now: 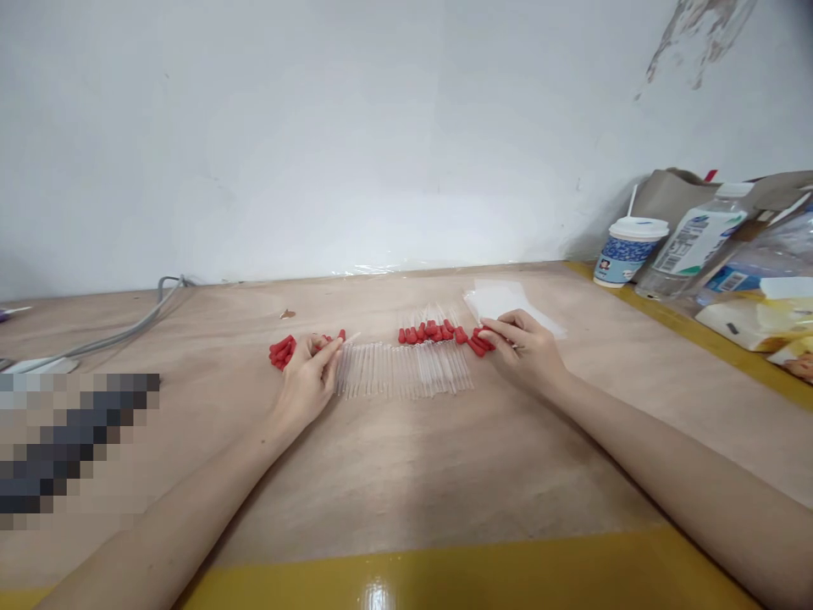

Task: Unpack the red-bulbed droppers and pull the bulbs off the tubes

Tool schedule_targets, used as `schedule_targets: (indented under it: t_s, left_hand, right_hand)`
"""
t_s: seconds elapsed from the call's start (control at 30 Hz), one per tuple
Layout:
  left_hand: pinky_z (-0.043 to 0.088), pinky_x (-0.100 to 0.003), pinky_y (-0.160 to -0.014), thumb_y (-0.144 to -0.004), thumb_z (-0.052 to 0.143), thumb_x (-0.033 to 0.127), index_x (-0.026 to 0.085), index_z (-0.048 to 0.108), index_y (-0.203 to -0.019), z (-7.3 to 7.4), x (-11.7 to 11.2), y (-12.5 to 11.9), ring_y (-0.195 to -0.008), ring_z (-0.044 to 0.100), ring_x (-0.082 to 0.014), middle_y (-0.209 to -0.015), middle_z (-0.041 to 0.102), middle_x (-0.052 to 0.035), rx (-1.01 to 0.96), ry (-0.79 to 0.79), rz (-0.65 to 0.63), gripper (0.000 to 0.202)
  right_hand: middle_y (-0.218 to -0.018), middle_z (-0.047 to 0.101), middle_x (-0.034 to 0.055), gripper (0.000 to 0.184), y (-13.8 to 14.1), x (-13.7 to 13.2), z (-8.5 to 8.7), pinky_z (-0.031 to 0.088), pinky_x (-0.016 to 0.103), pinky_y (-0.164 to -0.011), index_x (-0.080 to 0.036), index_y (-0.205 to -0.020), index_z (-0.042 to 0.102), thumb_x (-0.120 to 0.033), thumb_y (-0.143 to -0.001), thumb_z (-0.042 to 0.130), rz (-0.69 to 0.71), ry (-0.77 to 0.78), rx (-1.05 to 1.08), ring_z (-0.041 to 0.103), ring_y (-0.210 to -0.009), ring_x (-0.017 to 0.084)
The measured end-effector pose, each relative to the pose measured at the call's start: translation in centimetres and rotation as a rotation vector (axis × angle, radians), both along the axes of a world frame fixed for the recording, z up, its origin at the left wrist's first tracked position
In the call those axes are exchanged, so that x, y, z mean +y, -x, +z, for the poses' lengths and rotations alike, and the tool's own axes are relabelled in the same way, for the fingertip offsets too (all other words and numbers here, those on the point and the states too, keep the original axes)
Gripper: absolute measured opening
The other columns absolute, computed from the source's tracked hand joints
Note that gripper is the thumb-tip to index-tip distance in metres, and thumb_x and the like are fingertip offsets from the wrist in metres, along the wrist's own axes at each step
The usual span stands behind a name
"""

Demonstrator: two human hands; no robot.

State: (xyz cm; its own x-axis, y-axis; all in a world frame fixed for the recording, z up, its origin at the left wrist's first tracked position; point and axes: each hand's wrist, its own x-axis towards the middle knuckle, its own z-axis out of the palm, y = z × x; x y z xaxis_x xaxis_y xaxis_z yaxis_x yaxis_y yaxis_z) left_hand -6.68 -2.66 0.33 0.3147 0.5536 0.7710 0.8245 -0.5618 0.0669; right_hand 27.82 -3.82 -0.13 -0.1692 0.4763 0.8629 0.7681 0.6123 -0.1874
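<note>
Clear thin tubes [381, 371], like glass dropper tubes, lie side by side in a row on the table. My left hand [306, 379] is at the row's left end, thumb and forefinger pinched on a slim tube [351, 339] pointing right. Red rubber bulbs [281, 352] are heaped beside that hand, partly hidden by it. Behind the row, several tubes fitted with red bulbs [433, 331] lie together. My right hand [530, 349] is closed at the right end, its fingertips on a red bulb in a small pile [481, 341]; the fingers hide part of it.
A white sheet or bag [501, 298] lies behind my right hand. To the right stand a paper cup [627, 252], a bottle [695, 241] and food packets [755, 313]. A grey cable [136, 319] runs along the left. Yellow tape [445, 569] borders the table's near edge; a wall rises behind.
</note>
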Motion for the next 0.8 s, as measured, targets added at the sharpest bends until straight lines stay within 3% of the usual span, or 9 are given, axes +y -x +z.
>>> schedule_targets:
  t_s: [0.13, 0.23, 0.33, 0.53, 0.8]
  left_hand:
    - [0.045, -0.024, -0.057, -0.087, 0.039, 0.018, 0.020, 0.057, -0.112, -0.2, 0.4, 0.5, -0.068, 0.050, -0.0138, -0.075, 0.048, -0.0033, 0.082, 0.000, 0.027, 0.031]
    - [0.044, -0.023, -0.056, -0.088, 0.038, 0.019, 0.020, 0.057, -0.111, -0.4, 0.4, 0.5, -0.064, 0.049, -0.0129, -0.071, 0.047, -0.0022, 0.088, -0.036, -0.012, 0.030]
    - [0.044, -0.023, -0.057, -0.087, 0.040, 0.018, 0.019, 0.056, -0.112, -0.6, 0.3, 0.4, -0.064, 0.050, -0.0124, -0.073, 0.050, -0.0027, 0.142, -0.033, -0.071, 0.029]
    - [0.048, -0.024, -0.063, -0.085, 0.047, 0.025, 0.016, 0.058, -0.107, -0.6, -0.3, 0.0, -0.070, 0.057, -0.0128, -0.087, 0.059, -0.0059, 0.145, 0.079, -0.176, 0.026]
    - [0.051, -0.028, -0.069, -0.083, 0.052, 0.032, 0.015, 0.062, -0.100, -0.1, -0.8, -0.3, -0.077, 0.058, -0.0160, -0.087, 0.060, -0.0074, 0.130, 0.119, -0.238, 0.026]
  right_hand:
    - [-0.082, 0.058, 0.0061, 0.022, -1.0, 0.9, -0.5, 0.047, 0.029, -0.059, -0.018, -0.098, 0.062, -0.024, -0.083, 0.047, -0.081, 0.162, 0.088, 0.055, -0.067, 0.015]
    - [-0.074, 0.059, 0.0037, 0.019, -1.2, 1.0, -0.6, 0.045, 0.028, -0.055, -0.017, -0.093, 0.060, -0.024, -0.077, 0.051, -0.145, 0.256, 0.159, 0.053, -0.058, 0.013]
    - [-0.073, 0.059, 0.0033, 0.016, -1.0, 0.9, -0.6, 0.044, 0.027, -0.054, -0.017, -0.086, 0.063, -0.026, -0.077, 0.052, -0.118, 0.302, 0.145, 0.052, -0.056, 0.012]
    - [-0.076, 0.065, 0.0043, 0.015, -0.6, 0.7, -0.5, 0.044, 0.031, -0.065, -0.019, -0.083, 0.066, -0.030, -0.079, 0.056, -0.076, 0.225, 0.004, 0.054, -0.072, 0.018]
    - [-0.079, 0.066, 0.0041, 0.015, -0.8, 1.1, -1.0, 0.039, 0.035, -0.069, -0.021, -0.076, 0.068, -0.035, -0.077, 0.060, -0.123, 0.186, -0.123, 0.051, -0.072, 0.018]
